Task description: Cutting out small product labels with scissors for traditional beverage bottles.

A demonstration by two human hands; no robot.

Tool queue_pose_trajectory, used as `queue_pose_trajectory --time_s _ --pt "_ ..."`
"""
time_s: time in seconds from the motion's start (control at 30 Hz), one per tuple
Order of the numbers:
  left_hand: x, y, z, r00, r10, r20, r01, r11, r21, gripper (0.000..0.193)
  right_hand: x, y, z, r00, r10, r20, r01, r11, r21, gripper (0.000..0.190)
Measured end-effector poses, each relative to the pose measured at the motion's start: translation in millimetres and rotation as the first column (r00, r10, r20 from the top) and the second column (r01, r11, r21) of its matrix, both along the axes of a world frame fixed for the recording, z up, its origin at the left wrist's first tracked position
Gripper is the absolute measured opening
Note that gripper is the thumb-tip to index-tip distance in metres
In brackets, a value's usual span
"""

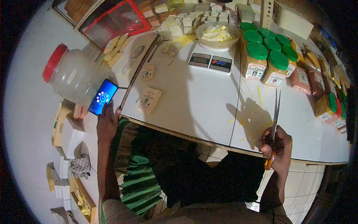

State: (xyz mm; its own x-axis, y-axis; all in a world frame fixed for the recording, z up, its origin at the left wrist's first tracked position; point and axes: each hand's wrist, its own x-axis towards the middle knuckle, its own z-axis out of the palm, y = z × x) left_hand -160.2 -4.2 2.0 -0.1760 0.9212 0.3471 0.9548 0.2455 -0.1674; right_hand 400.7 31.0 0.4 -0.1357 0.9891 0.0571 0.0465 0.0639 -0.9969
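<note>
My left hand (108, 117) touches the lower part of a lit smartphone (103, 96) that leans by a large clear plastic jar (79, 74) with a red lid. In my right hand (277, 142) is a pair of scissors (275, 117) with orange handles, blades pointing up and nearly together, near the table's front edge. Thin yellow paper scraps (259, 94) lie on the white tabletop left of the scissors. Two groups of printed labels (149, 100) (147, 72) rest on the left part of the table. At the back, a bowl of paper strips (218, 34) sits on a digital kitchen scale (211, 62).
Green-lidded spice jars (256, 51) stand at the back right, beside filled plastic packets (299, 79). Stacked label bundles (176, 27) and a red-framed clear box (119, 19) are at the back. A checked cloth (80, 165) and a wooden tray (81, 200) lie at lower left.
</note>
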Motion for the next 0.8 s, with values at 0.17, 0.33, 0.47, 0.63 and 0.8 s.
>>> queue_pose_trajectory --time_s 0.17,0.33,0.47,0.63,0.8 --pt "-5.4 -0.9 -1.2 0.999 -0.042 -0.017 0.043 0.999 0.031 0.059 0.6 -1.1 -3.4 1.000 -0.026 -0.012 0.026 0.999 0.034 0.062" --pt "10.3 1.4 7.3 0.999 -0.019 0.030 0.018 0.999 0.028 0.055 -0.5 -2.1 -5.7 0.997 -0.065 -0.028 0.067 0.996 0.060 0.063" --pt "40.2 7.9 17.0 0.985 -0.160 0.065 0.142 0.965 0.222 0.045 -1.5 -0.9 -5.8 0.994 -0.105 0.010 0.103 0.987 0.123 0.067" --pt "84.2 24.3 25.5 0.850 -0.352 0.393 0.252 0.925 0.285 0.029 -1.6 0.1 -3.9 0.993 -0.103 0.055 0.097 0.991 0.095 0.071" --pt "121.4 37.8 7.0 0.791 -0.282 0.542 0.194 0.957 0.215 0.030 -1.3 -0.8 -3.6 0.995 -0.080 0.057 0.075 0.993 0.086 0.068"
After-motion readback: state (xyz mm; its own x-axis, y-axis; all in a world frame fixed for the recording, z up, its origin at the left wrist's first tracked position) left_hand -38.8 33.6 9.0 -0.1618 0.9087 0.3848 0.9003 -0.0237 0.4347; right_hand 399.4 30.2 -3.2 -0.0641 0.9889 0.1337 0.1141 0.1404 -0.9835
